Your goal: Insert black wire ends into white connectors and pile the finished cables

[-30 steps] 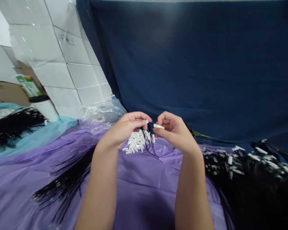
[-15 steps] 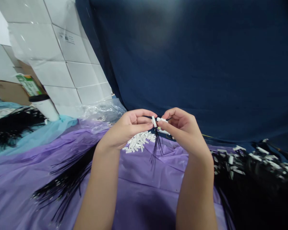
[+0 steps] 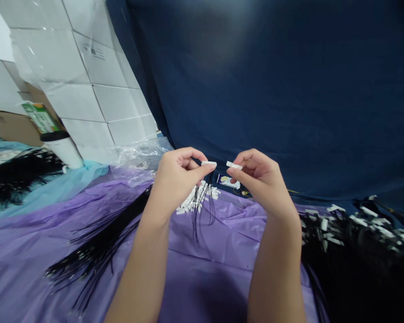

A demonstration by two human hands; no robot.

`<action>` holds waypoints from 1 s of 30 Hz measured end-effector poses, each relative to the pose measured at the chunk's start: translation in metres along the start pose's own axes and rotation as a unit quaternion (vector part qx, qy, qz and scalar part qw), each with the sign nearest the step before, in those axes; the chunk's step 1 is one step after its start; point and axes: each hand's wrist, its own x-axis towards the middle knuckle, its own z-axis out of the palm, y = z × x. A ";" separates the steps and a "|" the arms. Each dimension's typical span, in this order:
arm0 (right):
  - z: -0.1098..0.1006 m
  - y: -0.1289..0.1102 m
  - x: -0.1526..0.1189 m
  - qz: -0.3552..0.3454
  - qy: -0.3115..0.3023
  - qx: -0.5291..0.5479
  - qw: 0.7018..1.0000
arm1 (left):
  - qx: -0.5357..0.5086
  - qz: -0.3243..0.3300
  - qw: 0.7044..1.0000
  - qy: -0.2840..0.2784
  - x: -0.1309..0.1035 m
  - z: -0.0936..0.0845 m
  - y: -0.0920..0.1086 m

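Note:
My left hand (image 3: 178, 179) pinches a small white plastic piece (image 3: 208, 164) between thumb and fingertips. Thin black cords (image 3: 195, 211) dangle below that hand. A short gap away, my right hand (image 3: 257, 175) grips another small white piece (image 3: 234, 165) between thumb and forefinger. Beneath my left hand lies a loose pile of white plastic pieces (image 3: 190, 202) on the purple sheet (image 3: 215, 264). A fanned bundle of black cords (image 3: 97, 251) lies left of my left forearm and passes partly behind it.
At the right is a heap of black cords with white pieces (image 3: 350, 229). A small wrapped packet (image 3: 229, 181) lies behind my right hand. A lidded white cup (image 3: 64, 150) and more black cords (image 3: 27, 175) are at the left. White boxes (image 3: 117, 103) and a dark blue cloth (image 3: 272, 89) stand behind.
My hands have drawn apart, the left shifting leftward. The left hand's white piece turned from nearly upright to nearly level, and the cords swung left.

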 end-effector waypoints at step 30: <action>0.022 -0.008 0.004 -0.088 0.086 0.000 0.992 | -0.225 -0.131 0.963 -0.066 0.007 0.010 0.008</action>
